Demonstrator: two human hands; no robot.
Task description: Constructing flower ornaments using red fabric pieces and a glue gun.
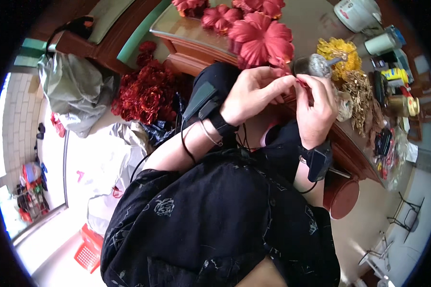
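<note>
My left hand (254, 93) and my right hand (319, 106) meet fingertip to fingertip at the near edge of the glass-topped table. A small dark red petal-like piece (301, 83) shows at the pinched fingertips of my right hand. The thumb of my left hand presses close beside it; the rest of its fingers are partly hidden, so what they hold is unclear. Just beyond my left hand lies a large pink-red artificial flower (263, 40), with more red flowers (220, 18) behind it. A pot with a whitish crusted top (319, 66) stands beyond my right hand.
Yellow artificial blooms (340, 55) and dried-looking golden sprigs (359, 95) lie to the right. Behind them are a white tub (357, 14) and a yellow-lidded jar (404, 105). Dark red flowers (146, 91) are bunched at the left, near a grey plastic bag (74, 91).
</note>
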